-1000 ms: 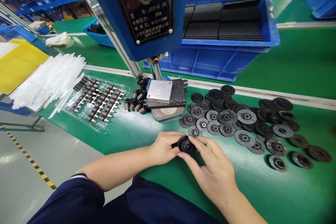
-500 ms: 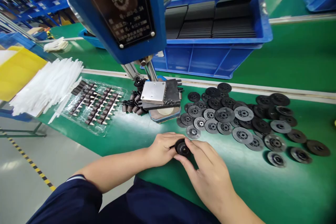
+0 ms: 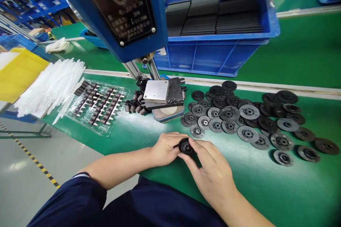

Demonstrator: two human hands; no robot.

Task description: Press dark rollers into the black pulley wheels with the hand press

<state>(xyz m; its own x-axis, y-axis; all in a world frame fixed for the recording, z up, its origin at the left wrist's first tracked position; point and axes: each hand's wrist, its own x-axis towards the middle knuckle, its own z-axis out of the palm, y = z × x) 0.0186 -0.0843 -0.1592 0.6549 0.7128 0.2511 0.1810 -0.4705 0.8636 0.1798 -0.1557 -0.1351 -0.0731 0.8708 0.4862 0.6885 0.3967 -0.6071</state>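
Black round part [image 3: 185,146] is held between both hands over the near side of the green table [image 3: 125,145], in front of the blue press [image 3: 128,14]. The left hand [image 3: 165,149] has its fingers curled, pinching the part's left side, while the thumb and forefinger of the right hand [image 3: 213,168] pinch it from the right. Loose black discs [image 3: 248,133] lie to the right; a clear tray [image 3: 84,120] of brown cylindrical pieces [image 3: 101,108] sits to the left
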